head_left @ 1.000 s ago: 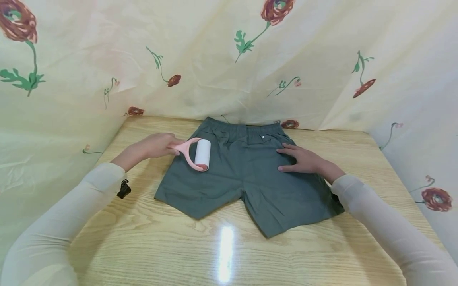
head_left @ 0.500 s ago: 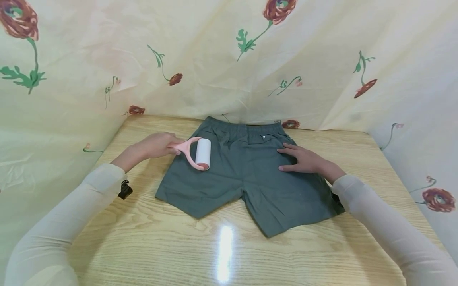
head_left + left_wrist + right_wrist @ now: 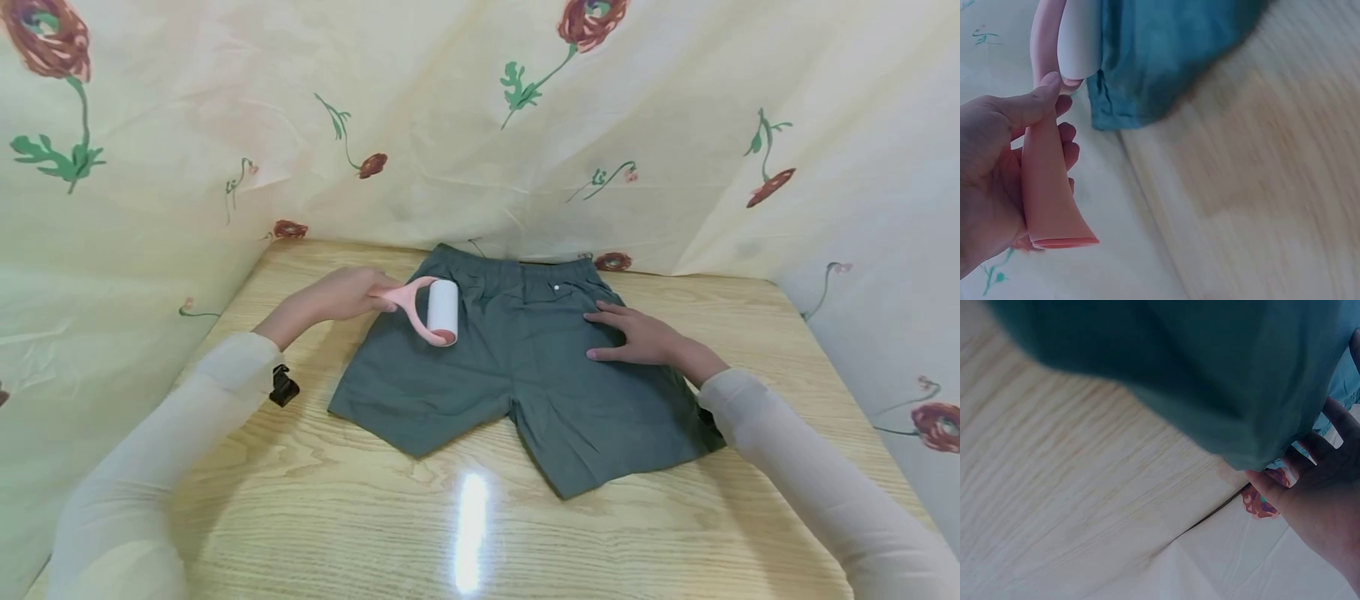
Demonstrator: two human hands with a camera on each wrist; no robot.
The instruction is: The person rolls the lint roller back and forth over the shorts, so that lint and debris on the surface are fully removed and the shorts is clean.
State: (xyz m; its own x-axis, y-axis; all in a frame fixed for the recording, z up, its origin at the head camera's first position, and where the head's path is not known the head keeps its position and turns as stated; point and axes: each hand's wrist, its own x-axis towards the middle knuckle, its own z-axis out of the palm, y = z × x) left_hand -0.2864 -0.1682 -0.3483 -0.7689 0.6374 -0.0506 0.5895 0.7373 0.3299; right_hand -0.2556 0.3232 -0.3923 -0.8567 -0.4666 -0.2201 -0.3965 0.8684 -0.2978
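Dark green shorts (image 3: pixel 480 375) lie spread on the wooden table, waistband toward the back. My left hand (image 3: pixel 348 293) grips the pink handle of a lint roller (image 3: pixel 443 312), whose white cylinder is over the upper left part of the shorts; whether it touches the cloth cannot be told. In the left wrist view, thumb and fingers of the left hand (image 3: pixel 1016 144) wrap round the flared handle (image 3: pixel 1047 187). My right hand (image 3: pixel 645 335) rests on the right side of the shorts with its fingers spread. The right wrist view shows the right hand (image 3: pixel 1322 487) against the cloth (image 3: pixel 1222 381).
The light wooden table (image 3: pixel 360 525) extends in front of the shorts and to both sides. A cream curtain (image 3: pixel 450 125) with printed red flowers hangs behind and along both sides. A small black object (image 3: pixel 283 386) is by the left sleeve.
My left hand and the lint roller have moved a little to the right and toward the waistband. My right hand stays on the shorts.
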